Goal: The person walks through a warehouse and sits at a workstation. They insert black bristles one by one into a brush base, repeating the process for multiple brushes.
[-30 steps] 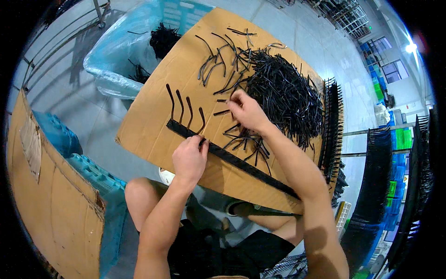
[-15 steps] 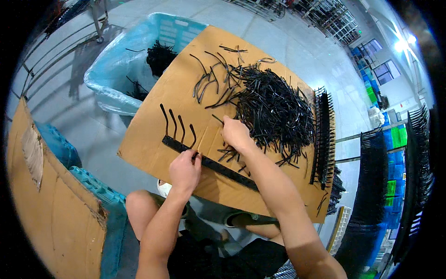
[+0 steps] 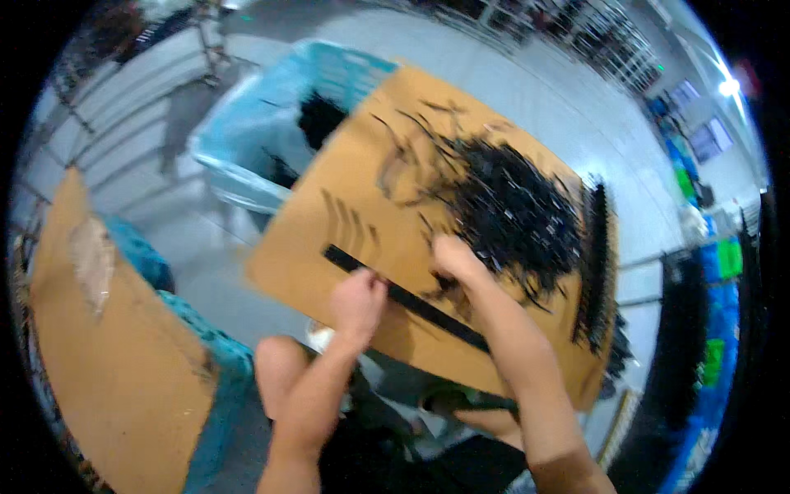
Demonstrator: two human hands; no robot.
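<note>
A long black bar [image 3: 436,312] lies slantwise on a cardboard sheet [image 3: 284,267]. My left hand [image 3: 359,306] is closed on it, left of its middle, fingertips pinched at its upper edge. Several slender curved black pieces [image 3: 355,226] stand up from the bar's left end, smeared by motion. My right hand [image 3: 457,257] is closed at the left edge of a heap of such black pieces [image 3: 514,210]. One dark slender piece [image 3: 425,222] sticks out past its fingertips, blurred.
Loose black pieces [image 3: 411,140] lie left of the heap. A filled black rack [image 3: 594,263] stands along the sheet's right edge. Behind on the left is a blue basket [image 3: 354,70] with a plastic liner. Another cardboard sheet [image 3: 123,346] stands at the near left.
The whole view has shifted and blurred, so the cardboard and both hands appear farther right and lower. Both hands keep nearly the same places relative to the bar and heap.
</note>
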